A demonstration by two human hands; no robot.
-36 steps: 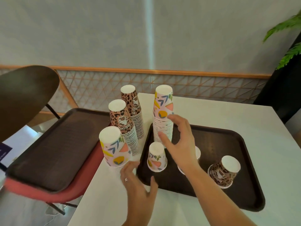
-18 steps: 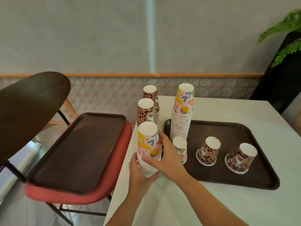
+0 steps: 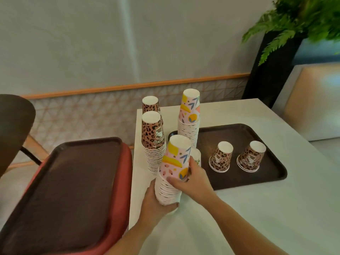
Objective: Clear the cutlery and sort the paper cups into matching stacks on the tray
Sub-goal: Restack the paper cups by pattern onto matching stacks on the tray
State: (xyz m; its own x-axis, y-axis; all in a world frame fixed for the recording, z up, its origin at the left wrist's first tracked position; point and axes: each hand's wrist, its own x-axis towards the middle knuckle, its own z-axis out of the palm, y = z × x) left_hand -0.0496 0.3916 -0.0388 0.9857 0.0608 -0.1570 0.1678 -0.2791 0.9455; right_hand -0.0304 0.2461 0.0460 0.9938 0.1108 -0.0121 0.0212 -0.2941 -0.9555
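A white table (image 3: pixel 257 208) is being backed by a grey wall (image 3: pixel 73 43); the floral cup stack (image 3: pixel 173 172) is being cupped underneath by the left hand (image 3: pixel 156 205); its upper part is being gripped by the right hand (image 3: pixel 193 179).

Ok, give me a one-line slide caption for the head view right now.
Both hands, left and right, grip a colourful cup stack beside the tray holding two leopard cups.

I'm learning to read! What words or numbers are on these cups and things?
None can be read.
Front leopard-print stack: a small line of print under a cartoon picture, too blurred to read.
Two leopard-print cups on the tray: tiny marks, too small.
Floral stack: only patterns.
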